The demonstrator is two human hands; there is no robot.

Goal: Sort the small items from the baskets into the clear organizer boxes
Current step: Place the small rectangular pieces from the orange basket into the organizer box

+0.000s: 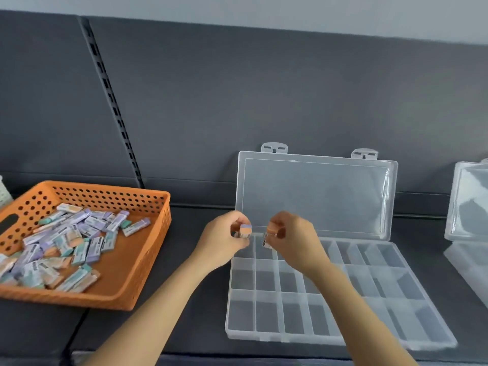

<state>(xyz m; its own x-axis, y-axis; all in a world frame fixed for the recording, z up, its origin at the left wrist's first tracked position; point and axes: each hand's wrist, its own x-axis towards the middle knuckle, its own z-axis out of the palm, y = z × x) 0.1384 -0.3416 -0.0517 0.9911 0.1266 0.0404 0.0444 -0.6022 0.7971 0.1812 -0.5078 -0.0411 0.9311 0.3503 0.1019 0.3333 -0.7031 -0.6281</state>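
An orange perforated basket (148,249) at the left holds several small sleeved erasers (66,247) in purple, green and peach. A clear organizer box (396,307) lies open in the middle, lid upright, its compartments bare. My left hand (224,241) pinches a purple-ended eraser (245,230) over the box's far-left corner. My right hand (293,239) pinches a peach-ended eraser (270,235) just beside it, over the back row of compartments. The two hands are a short gap apart.
A second clear organizer box (467,207) stands open at the right edge. A pale basket (4,191) peeks in at the far left. Everything rests on a dark grey cushioned surface with a dark back panel and a slotted rail (111,101).
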